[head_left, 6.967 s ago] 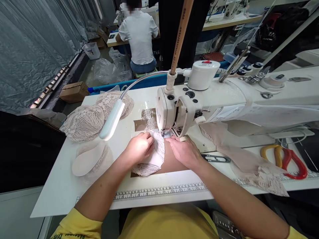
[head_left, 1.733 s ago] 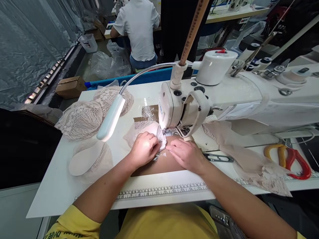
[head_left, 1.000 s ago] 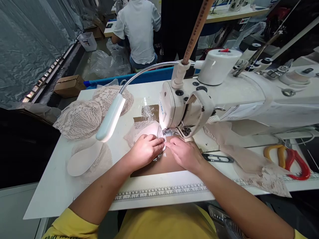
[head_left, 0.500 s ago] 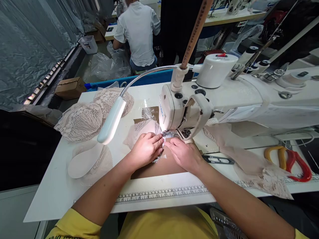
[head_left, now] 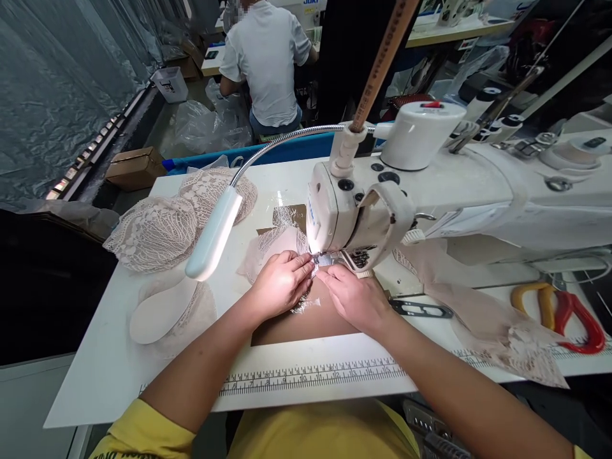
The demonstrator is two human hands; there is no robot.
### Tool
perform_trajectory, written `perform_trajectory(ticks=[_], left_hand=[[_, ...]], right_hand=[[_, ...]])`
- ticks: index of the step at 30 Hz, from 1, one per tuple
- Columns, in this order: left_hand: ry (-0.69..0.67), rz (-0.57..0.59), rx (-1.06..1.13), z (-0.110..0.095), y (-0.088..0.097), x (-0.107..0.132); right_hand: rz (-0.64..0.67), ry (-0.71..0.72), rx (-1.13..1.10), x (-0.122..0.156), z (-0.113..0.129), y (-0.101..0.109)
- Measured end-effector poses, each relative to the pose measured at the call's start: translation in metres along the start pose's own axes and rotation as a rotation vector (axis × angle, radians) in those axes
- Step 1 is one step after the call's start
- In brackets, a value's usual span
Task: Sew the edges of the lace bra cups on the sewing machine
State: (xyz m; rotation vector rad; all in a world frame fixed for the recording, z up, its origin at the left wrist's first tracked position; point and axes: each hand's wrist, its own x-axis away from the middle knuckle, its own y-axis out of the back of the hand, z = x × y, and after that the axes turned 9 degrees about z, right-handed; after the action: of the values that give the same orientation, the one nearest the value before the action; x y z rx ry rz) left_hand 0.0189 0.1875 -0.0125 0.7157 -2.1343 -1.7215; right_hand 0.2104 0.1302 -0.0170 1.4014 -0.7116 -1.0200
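My left hand [head_left: 280,285] lies curled on a pale lace cup piece [head_left: 270,247] and presses it flat just left of the presser foot [head_left: 326,258] of the white sewing machine [head_left: 430,197]. My right hand [head_left: 352,297] rests palm down on the brown plate right of the foot, its fingertips pinching the lace edge at the needle. Most of the lace has passed behind the foot. The gooseneck lamp [head_left: 213,233] shines on both hands.
A stack of lace cups [head_left: 162,223] and a foam pad [head_left: 160,312] sit at the left. Thread snips [head_left: 421,310], loose beige fabric [head_left: 482,319] and red-and-yellow scissors [head_left: 559,309] lie at the right. A ruler strip [head_left: 310,373] runs along the table's front edge. A person in white sits behind.
The lace piece has fed backward under the foot; less of it lies in front of my hands. Both hands have crept closer to the needle and to each other.
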Motion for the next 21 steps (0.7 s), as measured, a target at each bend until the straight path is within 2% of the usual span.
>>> perform_trajectory(ticks=[8, 21], left_hand=[[0.090, -0.059, -0.054, 0.009, 0.000, -0.007], [0.344, -0.135, -0.075, 0.025, -0.005, 0.001]], right_hand=[[0.036, -0.058, -0.025, 0.001, -0.002, -0.004], [0.011, -0.011, -0.124, 0.004, -0.009, -0.011]])
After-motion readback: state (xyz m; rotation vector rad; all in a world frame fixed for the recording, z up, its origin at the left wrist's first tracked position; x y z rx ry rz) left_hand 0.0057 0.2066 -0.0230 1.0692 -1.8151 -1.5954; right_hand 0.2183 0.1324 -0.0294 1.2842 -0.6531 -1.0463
